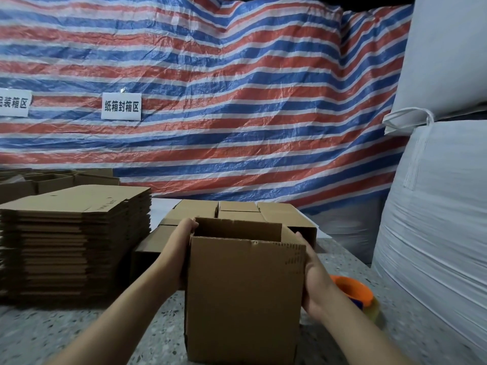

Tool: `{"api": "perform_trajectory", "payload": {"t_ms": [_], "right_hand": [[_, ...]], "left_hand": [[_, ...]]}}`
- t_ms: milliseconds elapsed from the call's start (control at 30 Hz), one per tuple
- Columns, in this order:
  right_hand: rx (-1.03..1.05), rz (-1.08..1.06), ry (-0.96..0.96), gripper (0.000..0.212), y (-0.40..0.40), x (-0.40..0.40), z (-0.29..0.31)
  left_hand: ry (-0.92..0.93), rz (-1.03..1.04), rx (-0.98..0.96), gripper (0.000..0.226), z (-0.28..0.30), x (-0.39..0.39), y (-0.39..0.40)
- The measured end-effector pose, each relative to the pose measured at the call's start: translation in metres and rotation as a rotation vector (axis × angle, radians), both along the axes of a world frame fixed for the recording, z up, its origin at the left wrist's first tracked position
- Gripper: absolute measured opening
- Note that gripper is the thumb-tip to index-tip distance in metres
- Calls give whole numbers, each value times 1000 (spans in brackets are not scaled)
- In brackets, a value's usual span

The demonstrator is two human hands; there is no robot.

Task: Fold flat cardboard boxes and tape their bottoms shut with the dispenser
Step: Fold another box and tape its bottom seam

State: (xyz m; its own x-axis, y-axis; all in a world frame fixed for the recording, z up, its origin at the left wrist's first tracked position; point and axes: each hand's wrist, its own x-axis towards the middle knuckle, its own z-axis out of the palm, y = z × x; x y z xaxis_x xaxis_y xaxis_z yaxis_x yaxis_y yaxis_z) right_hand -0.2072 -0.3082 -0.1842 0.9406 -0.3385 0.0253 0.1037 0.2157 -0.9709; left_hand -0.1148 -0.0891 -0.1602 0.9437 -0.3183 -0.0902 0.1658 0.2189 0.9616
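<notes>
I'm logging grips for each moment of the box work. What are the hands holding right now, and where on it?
Both hold the opened cardboard box: the left hand at its upper left corner, the right hand flat along its right side.

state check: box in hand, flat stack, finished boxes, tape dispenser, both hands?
held box: opened into shape, upright, top open, standing on the table
left hand: grips the box's left side, fingers over the top edge
right hand: pressed flat on the box's right side
flat stack: unfolded, piled at left
boxes behind: flaps folded shut
tape dispenser: on the table, untouched
</notes>
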Motion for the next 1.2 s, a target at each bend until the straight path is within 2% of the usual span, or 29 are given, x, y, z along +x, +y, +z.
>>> {"api": "perform_trajectory", "payload": {"t_ms": [133,233,400,467,533,633,800,1000,1133,1200], "right_hand": [[52,60,-31,69,5,11,-3],[98,27,-74,65,7,19,0],[112,-68,-73,48,6,26,-14],[124,-53,-57,60,4,28,-16],[147,-30,-49,67,1,30,-16],[126,-6,-83,58,1,31,-15],[103,-20,-133,47,4,28,-17],[105,-55,-84,57,4,27,-19],[128,-75,-84,56,4,28,-19],[147,-68,-84,62,4,29,-19]], "left_hand": [[-34,-8,-71,44,2,-1,2],[-44,-19,-97,54,4,-4,2],[-142,121,-44,39,-13,-10,-4],[-94,131,-60,42,-16,-12,-5],[-67,129,-69,35,-14,-11,-6],[-67,123,-74,24,-9,-12,-7],[-68,87,-87,24,-9,-16,-7],[-86,-6,-67,28,-9,-24,-5],[-155,-61,-2,13,-9,-18,-3],[-152,-50,-5,16,-9,-13,-4]]}}
